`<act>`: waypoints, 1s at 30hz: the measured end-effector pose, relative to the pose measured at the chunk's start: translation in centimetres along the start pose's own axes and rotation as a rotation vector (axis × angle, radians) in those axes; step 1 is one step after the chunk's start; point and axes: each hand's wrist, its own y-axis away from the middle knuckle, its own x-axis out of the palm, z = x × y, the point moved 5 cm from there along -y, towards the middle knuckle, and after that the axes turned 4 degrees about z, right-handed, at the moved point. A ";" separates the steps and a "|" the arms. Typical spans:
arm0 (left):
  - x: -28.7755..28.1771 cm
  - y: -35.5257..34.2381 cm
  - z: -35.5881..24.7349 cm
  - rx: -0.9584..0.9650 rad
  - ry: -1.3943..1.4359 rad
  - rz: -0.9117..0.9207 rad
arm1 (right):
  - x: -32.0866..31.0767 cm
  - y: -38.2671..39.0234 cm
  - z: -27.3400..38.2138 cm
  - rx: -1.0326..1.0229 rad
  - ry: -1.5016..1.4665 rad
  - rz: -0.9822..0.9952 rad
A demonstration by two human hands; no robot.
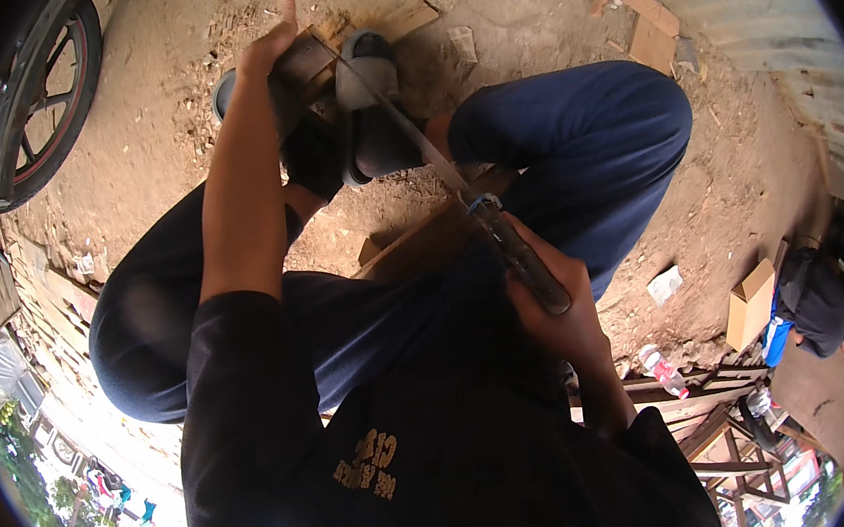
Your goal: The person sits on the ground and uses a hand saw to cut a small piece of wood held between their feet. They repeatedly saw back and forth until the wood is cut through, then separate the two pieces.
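My right hand (550, 285) is closed around the dark handle of a long, narrow-bladed hand tool (422, 148). Its blade slants away to the upper left, passing over my shoes; whether the edge has teeth cannot be made out. The tip lies by a brown wooden block (304, 61) set between my feet. Beside that block is my left hand (268, 51), one digit stretched outward and the other fingers mostly hidden. Dark slip-on footwear (368, 82) is on my feet, close against the wood.
Another wood piece (411, 19) lies beyond my feet, and a plank (420, 239) is under my legs. A motorcycle wheel (67, 104) stands at left. At right are a cardboard box (750, 305), plastic bottle (663, 373), wooden frame (736, 467) and another person (819, 299).
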 end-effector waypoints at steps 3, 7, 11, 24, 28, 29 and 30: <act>-0.2 -0.8 0.3 0.013 0.068 0.003 | 0.6 0.2 0.2 -0.043 0.019 -0.024; 0.4 2.1 -0.4 0.086 -0.060 -0.010 | 2.4 -1.5 1.6 -0.031 0.046 0.030; 0.4 0.9 0.0 0.095 -0.161 0.035 | 2.1 0.0 1.0 0.010 -0.037 -0.006; 1.6 1.2 -0.4 0.242 -0.200 0.125 | 3.6 -0.1 1.5 -0.101 0.000 -0.013; 1.7 -2.4 1.0 0.154 -0.162 0.150 | 3.4 -2.2 1.3 -0.097 0.034 0.013; 1.3 -3.4 1.6 0.157 -0.177 0.134 | 3.5 -1.9 1.2 -0.071 0.034 0.017; 2.2 -1.9 0.8 0.165 -0.195 0.145 | 3.7 -0.9 0.9 -0.036 0.019 0.009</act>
